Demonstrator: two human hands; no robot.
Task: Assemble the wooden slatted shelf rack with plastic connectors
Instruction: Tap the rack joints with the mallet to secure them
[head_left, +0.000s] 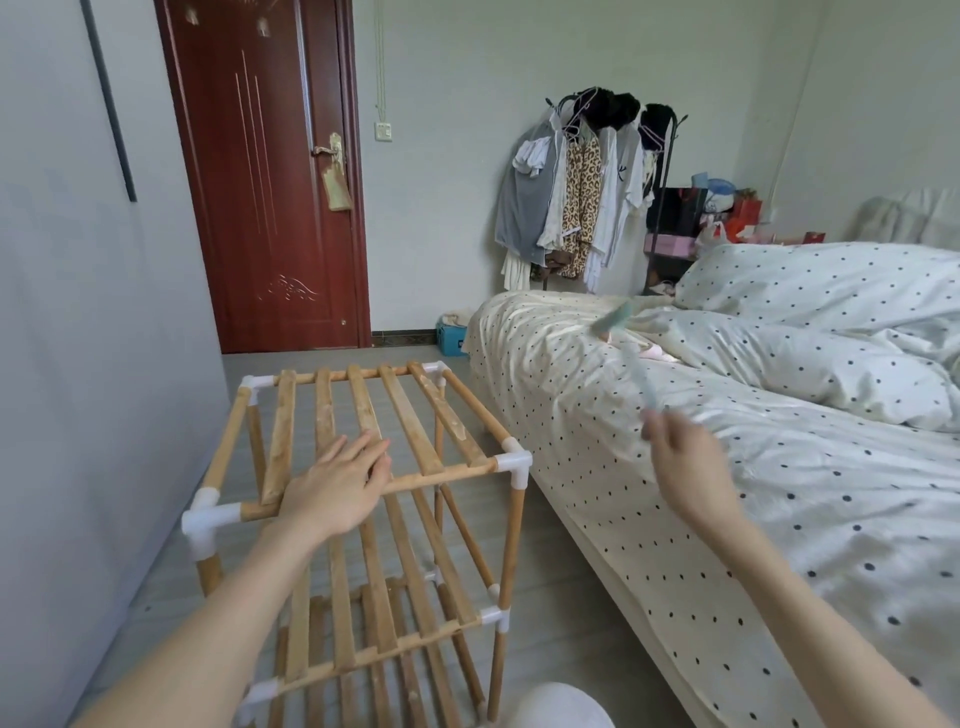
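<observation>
wooden shelf rack (363, 499) stands on the gray floor (550, 551) at about 7 o'clock in the view, between the pale wall (78, 312) on one side and the bed (753, 467) on the other. it has three levels of flat wood slats, one over the other, and round wood poles at the corners. white plastic connectors (514, 465) join the poles at each corner.

going from big to small: the bed fills the 3 o'clock side, with a cream sheet full of dark dots and a puffy spotted quilt (831, 332) on top. a dark red door (270, 171) is shut at 11 o'clock. a clothes rack (597, 192) full of shirts and a spotty animal-print top stands at 1 o'clock, by the far wall. boxes and bags (727, 213) sit behind it, near the head of the bed.

the left hand (340, 483) lies flat on the top slats near the front rail, fingers straight and a little spread, pressing down and not curled round anything. the right hand (680, 457) is up over the edge of the bed at 3 o'clock, well apart from the rack. its fingers pinch the end of a thin pale blue-green thing (623, 338) that sticks up and away. that thing is blurry, so i cannot tell what it is.
</observation>
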